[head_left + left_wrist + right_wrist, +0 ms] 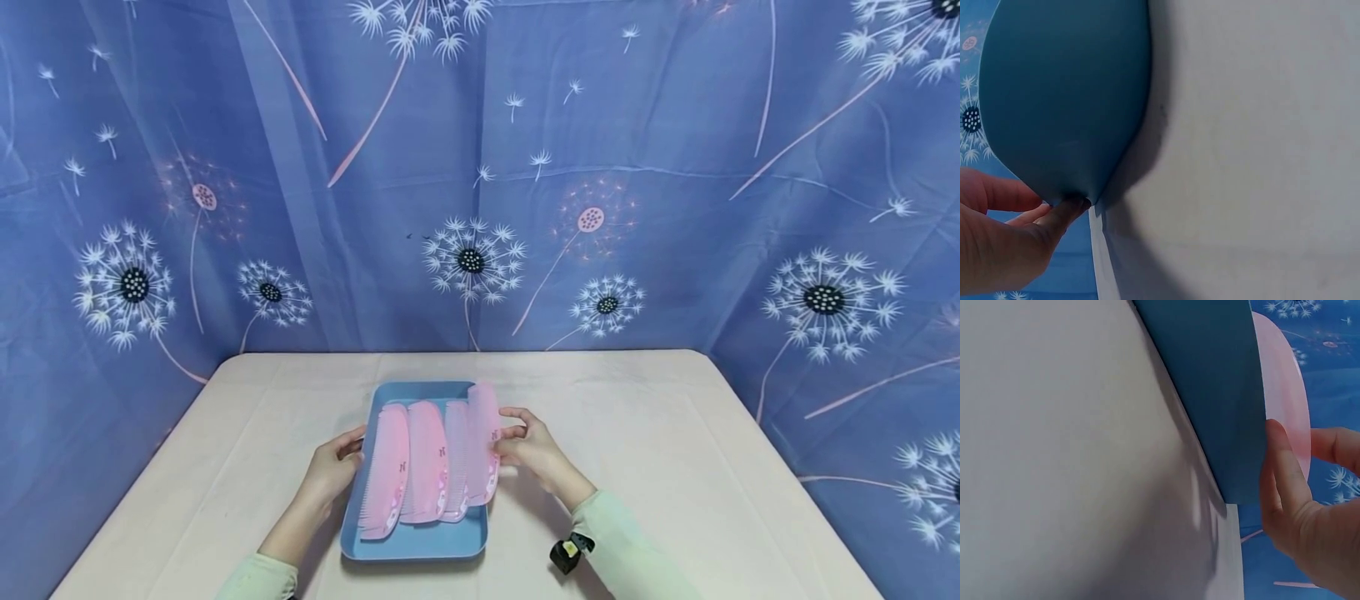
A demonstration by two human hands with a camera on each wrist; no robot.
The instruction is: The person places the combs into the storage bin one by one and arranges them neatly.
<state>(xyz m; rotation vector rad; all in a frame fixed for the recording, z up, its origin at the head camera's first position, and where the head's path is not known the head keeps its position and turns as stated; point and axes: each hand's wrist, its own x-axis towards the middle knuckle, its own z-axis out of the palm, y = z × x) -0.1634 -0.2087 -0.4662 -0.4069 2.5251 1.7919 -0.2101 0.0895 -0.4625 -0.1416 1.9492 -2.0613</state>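
A blue rectangular tray (pixel 420 546) lies on the table with several pink combs in it. From left to right are one comb (pixel 386 471), a second comb (pixel 427 462) and a paler third comb (pixel 456 458). My right hand (pixel 534 450) pinches the rightmost comb (pixel 483 446), which overlaps the tray's right rim; this comb (pixel 1285 381) shows past the tray wall in the right wrist view. At the left side, my left hand (pixel 330 471) grips the tray's edge. In the left wrist view, that hand (pixel 1010 237) has thumb and fingers at the tray wall (pixel 1066 94).
A cream cloth (pixel 637 433) covers the table. Blue curtains (pixel 480 167) with dandelion prints stand behind it and at both sides. A small black device (pixel 570 552) sits on my right wrist, by the pale green sleeve (pixel 630 550).
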